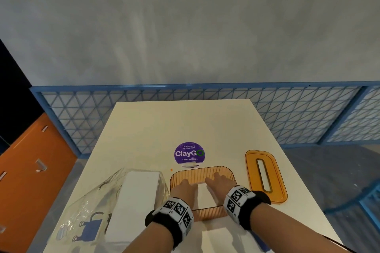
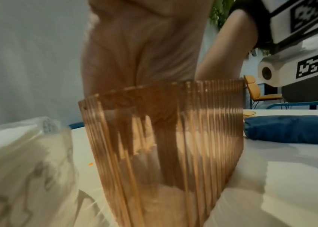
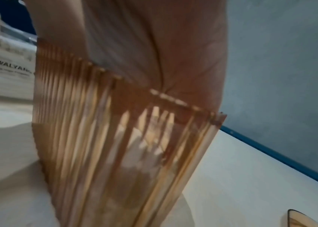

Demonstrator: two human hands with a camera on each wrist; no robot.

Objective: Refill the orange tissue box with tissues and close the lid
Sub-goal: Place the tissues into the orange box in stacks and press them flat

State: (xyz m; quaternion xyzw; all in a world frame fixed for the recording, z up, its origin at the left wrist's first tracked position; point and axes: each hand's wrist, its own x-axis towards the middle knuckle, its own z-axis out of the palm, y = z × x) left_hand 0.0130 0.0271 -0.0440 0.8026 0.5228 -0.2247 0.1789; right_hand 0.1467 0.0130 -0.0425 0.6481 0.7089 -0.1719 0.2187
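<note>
Tissues [image 1: 202, 192] lie between the two hands inside the open orange tissue box [image 1: 202, 171], which stands on the counter [image 1: 185, 125]. Left of the left hand [image 1: 183, 190] sits the clear plastic refill pack [image 1: 115, 197], a white stack showing in it. The left hand reaches down into the box over its near wall; whether its fingers lie flat or curl on the stack I cannot tell. The right hand [image 1: 219, 185] is in the box too, fingers extended and fairly straight, seemingly pressing the tissues down. Right of that hand, apart from the box, the orange lid [image 1: 265, 176] lies flat with its slot showing. To seat the stack well, I would press evenly with both palms, keep it square to the walls, and leave the top sheet free for the slot.
</note>
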